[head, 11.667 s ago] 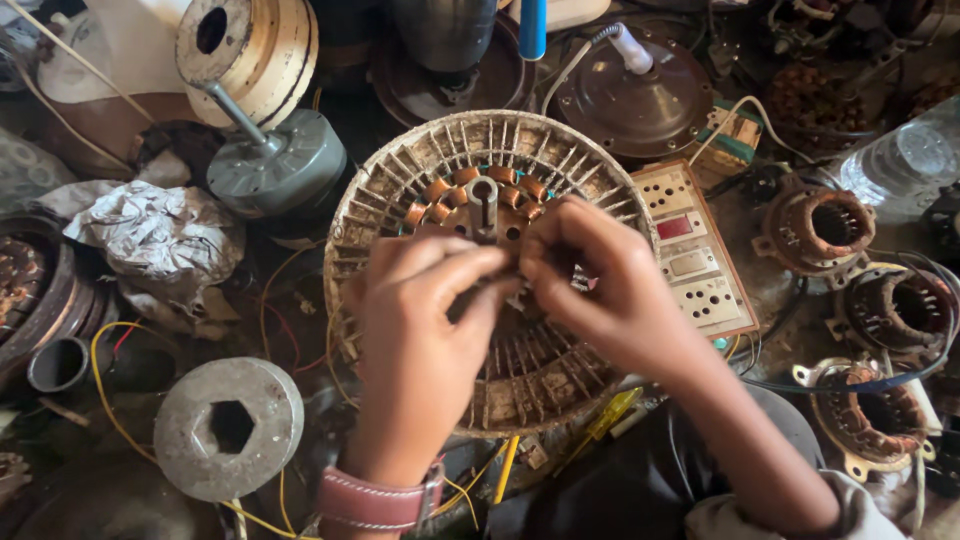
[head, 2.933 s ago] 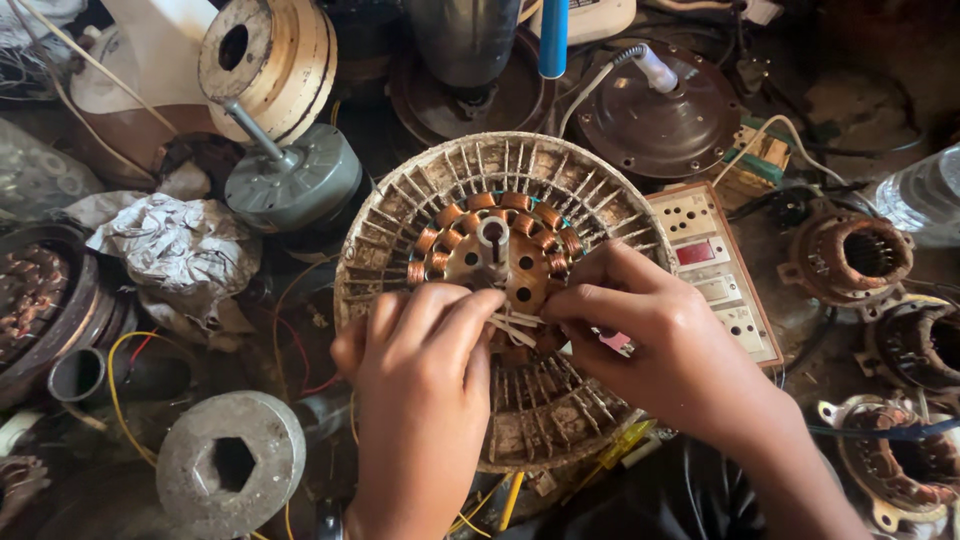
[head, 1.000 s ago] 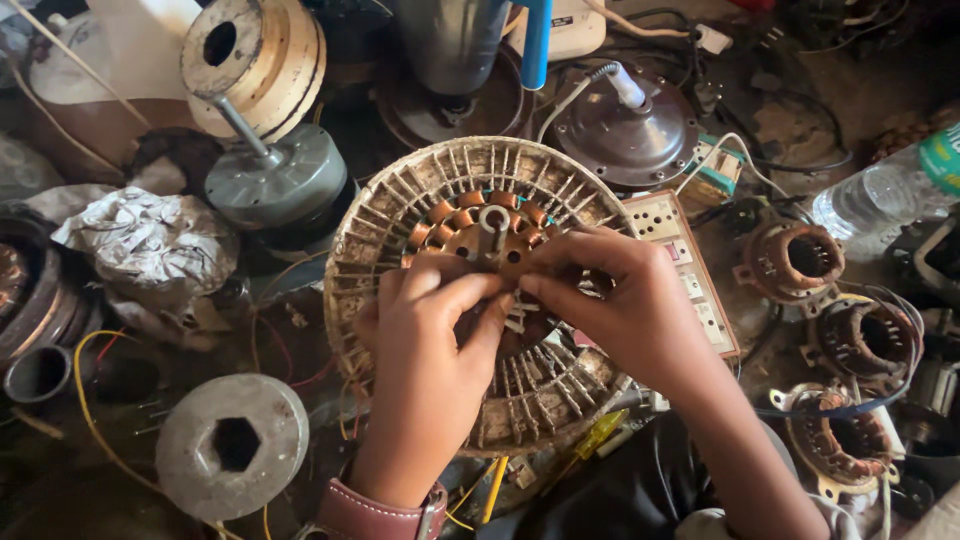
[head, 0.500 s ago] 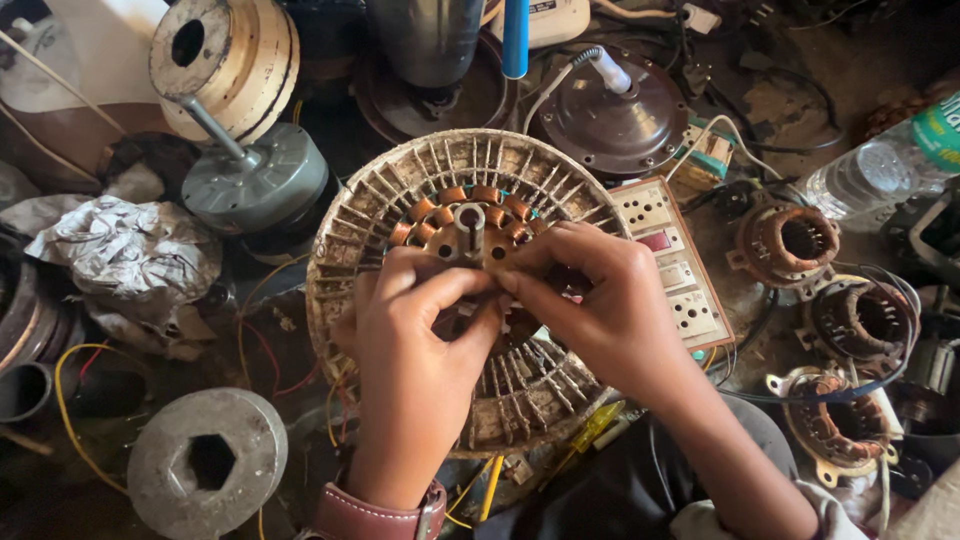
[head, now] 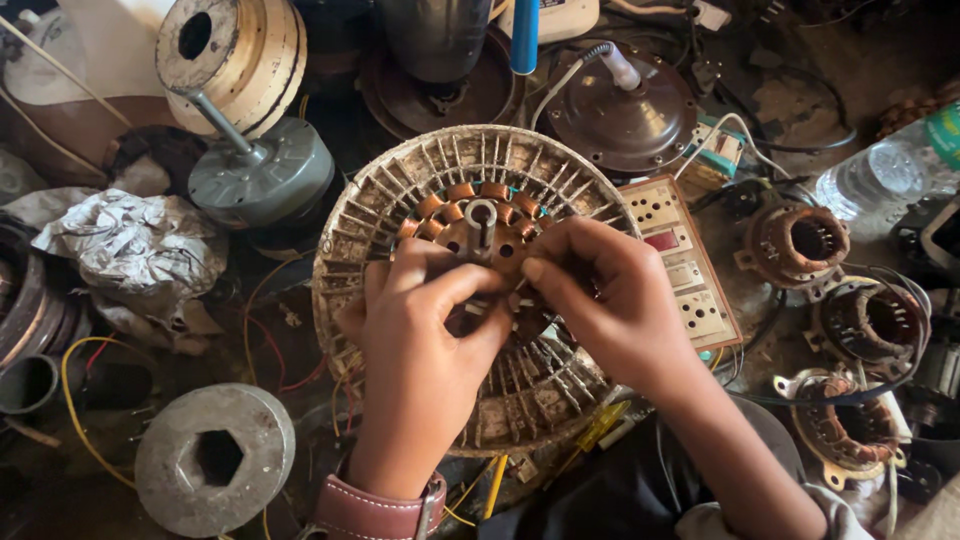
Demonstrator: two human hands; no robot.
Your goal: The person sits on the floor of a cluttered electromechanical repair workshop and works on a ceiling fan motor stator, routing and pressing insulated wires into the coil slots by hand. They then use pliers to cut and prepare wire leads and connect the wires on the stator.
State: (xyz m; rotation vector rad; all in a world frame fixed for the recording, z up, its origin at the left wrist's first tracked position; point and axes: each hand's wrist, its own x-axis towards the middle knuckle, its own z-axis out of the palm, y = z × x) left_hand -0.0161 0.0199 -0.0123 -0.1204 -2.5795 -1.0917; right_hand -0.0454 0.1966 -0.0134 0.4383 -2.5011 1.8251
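Two bare hands work close together over a round, dirty fan stator (head: 420,200), a pale slotted disc lying flat amid a clutter of motor parts. The left hand (head: 425,350), with a reddish strap (head: 375,510) on its wrist, is curled with thumb and fingertips pinched together near the disc's centre. The right hand (head: 610,300) meets it from the other side, fingers also bent into a pinch. What they grip is hidden between the fingertips; it is too small to tell. Both hands rest on the stator's slotted face.

Just beyond the fingertips, a ring of copper coils (head: 470,195) circles a short metal shaft (head: 481,222) standing upright at the stator's middle.

Left of the left hand lies a grey disc with a hexagonal hole (head: 215,460), and further off crumpled foil (head: 130,250). Right of the right hand, touching the stator's edge, sits a switchboard (head: 690,270), and beyond it several wound cores (head: 800,240).

Farther away, past the stator, a grey motor (head: 262,180) with a shaft leans against a cream spool (head: 235,55). A brown domed cover (head: 625,110) and a blue handle (head: 525,35) lie farthest off, with a plastic bottle (head: 890,165) to the far right.
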